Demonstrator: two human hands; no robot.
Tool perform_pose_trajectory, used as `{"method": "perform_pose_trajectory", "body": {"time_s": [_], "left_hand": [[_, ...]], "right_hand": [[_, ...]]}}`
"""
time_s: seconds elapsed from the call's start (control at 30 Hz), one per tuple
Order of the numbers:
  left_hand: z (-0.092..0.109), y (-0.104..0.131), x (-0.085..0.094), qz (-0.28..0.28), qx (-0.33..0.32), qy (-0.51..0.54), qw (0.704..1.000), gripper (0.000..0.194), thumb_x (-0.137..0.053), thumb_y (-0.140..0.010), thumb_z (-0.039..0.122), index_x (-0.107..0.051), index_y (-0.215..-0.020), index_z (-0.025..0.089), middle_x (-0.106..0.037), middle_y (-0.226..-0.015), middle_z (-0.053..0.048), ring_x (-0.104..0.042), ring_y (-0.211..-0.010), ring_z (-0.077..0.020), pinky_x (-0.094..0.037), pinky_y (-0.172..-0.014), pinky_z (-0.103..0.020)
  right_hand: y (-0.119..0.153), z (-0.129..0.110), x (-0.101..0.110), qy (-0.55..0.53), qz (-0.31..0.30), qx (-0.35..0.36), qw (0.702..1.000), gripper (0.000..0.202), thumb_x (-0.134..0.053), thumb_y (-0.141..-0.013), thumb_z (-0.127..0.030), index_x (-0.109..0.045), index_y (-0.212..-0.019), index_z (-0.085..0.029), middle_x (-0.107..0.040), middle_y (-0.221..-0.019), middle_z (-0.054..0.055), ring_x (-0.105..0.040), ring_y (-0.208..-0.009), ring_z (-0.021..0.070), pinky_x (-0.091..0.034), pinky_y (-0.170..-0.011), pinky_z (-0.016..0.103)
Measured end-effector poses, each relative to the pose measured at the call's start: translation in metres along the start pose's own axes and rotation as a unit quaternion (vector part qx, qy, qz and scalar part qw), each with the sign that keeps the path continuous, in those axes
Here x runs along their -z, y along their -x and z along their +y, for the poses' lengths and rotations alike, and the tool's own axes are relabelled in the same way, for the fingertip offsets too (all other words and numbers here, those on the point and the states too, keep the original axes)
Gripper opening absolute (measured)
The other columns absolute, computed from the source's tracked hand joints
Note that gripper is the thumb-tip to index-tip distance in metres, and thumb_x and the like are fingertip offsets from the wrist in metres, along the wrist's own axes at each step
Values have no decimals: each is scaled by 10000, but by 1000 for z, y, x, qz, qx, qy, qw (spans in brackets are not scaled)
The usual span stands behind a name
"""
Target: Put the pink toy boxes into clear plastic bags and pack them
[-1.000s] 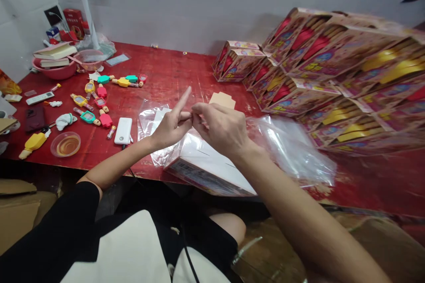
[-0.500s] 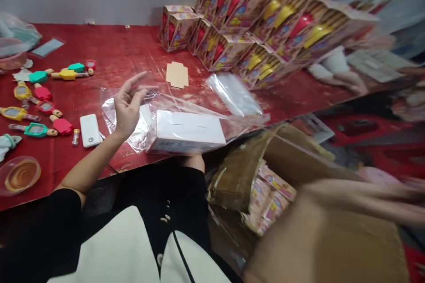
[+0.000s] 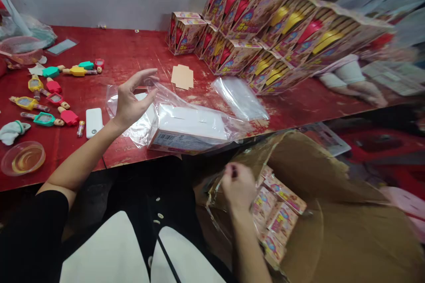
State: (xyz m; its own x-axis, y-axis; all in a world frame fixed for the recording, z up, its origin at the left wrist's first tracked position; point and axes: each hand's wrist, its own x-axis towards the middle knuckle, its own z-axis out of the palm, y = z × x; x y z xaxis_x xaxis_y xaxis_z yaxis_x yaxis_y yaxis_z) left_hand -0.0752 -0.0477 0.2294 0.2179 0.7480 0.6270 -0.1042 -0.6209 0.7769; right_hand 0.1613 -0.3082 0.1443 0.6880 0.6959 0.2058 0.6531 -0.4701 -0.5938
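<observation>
My left hand [image 3: 134, 99] is raised over the table, thumb and fingers curved apart, beside the mouth of a clear plastic bag [image 3: 237, 126]. The film runs close to the fingertips; I see no firm grip on it. Inside the bag lies a white-topped box [image 3: 192, 119] with a barcode on its near side, at the table edge. My right hand [image 3: 239, 183], blurred, is closed over the left flap of a big brown carton [image 3: 358, 230]. Whatever its fingers hold, if anything, is hidden. Several small printed boxes [image 3: 282, 221] lie inside the carton.
Stacked display boxes [image 3: 239, 53] stand at the back right. Flat clear bags [image 3: 239, 97] and a tan card [image 3: 182, 77] lie before them. Left are a white power bank [image 3: 94, 122], colourful small toys [image 3: 44, 118] and a bowl [image 3: 23, 159]. Another person's arm [image 3: 361, 86] rests at right.
My right hand has swung left from the far right, across the carton towards the box. My left hand's fingers have curled slightly beside the bag. The bagged box has tipped a little, showing more barcode side.
</observation>
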Motion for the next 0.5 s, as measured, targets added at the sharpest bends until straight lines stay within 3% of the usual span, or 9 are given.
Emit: {"method": "perform_pose_trajectory", "body": {"time_s": [0.07, 0.1, 0.13, 0.2, 0.27, 0.33, 0.43, 0.5], "left_hand": [[5, 1, -2, 10, -10, -41, 999, 268, -716, -827, 159, -742, -1092, 194, -778, -1030, -37, -729, -904, -137, -604, -819, -245], [7, 1, -3, 19, -17, -54, 998, 202, -712, -838, 173, -754, -1035, 187, -782, -1000, -38, -725, -879, -130, -600, -801, -237], [8, 0, -4, 28, -23, -61, 997, 148, -713, -846, 189, -761, -986, 183, -785, -971, -38, -721, -858, -127, -594, -781, -230], [9, -3, -5, 47, -35, -64, 996, 88, -727, -848, 217, -768, -919, 184, -787, -918, -32, -713, -825, -121, -581, -744, -221], [9, -8, -5, 63, -43, -55, 996, 61, -750, -835, 229, -771, -883, 198, -783, -873, -21, -699, -776, -113, -567, -707, -218], [6, -14, -7, 76, -46, -40, 995, 45, -773, -816, 235, -771, -855, 213, -774, -833, -11, -680, -722, -105, -551, -671, -217], [-1, -22, -11, 84, -36, -21, 996, 68, -790, -801, 268, -750, -814, 214, -745, -763, 1, -657, -666, -97, -538, -642, -218], [-3, -25, -13, 84, -9, -2, 996, 126, -788, -804, 310, -723, -804, 203, -727, -734, 5, -651, -650, -95, -543, -647, -222]], "right_hand": [[-24, -10, 15, 23, 149, 102, 983, 346, -551, -938, -506, -635, -934, -170, -588, -922, 126, -563, -870, 253, -471, -804, 408], [-38, -19, 19, 39, 184, 169, 968, 369, -611, -896, -523, -641, -975, -164, -584, -930, 123, -556, -882, 259, -461, -816, 409], [-51, -30, 21, 61, 182, 234, 953, 390, -665, -859, -519, -648, -1016, -163, -586, -949, 122, -551, -903, 264, -452, -828, 406], [-79, -53, 19, 125, 113, 319, 933, 310, -686, -849, -442, -666, -1008, -176, -593, -967, 116, -537, -925, 261, -433, -820, 382], [-109, -71, 20, 180, 83, 331, 923, 172, -590, -905, -330, -676, -910, -182, -593, -938, 106, -524, -878, 233, -404, -764, 343], [-140, -82, 34, 192, 106, 312, 924, 220, -497, -946, -268, -683, -870, -178, -600, -921, 98, -519, -838, 204, -381, -729, 315], [-170, -83, 81, 137, 146, 284, 938, 268, -541, -952, -348, -706, -868, -154, -632, -881, 93, -535, -799, 176, -400, -730, 311], [-168, -71, 115, 67, 158, 275, 946, 326, -608, -922, -429, -719, -838, -134, -660, -814, 98, -563, -755, 165, -432, -732, 328]]}}
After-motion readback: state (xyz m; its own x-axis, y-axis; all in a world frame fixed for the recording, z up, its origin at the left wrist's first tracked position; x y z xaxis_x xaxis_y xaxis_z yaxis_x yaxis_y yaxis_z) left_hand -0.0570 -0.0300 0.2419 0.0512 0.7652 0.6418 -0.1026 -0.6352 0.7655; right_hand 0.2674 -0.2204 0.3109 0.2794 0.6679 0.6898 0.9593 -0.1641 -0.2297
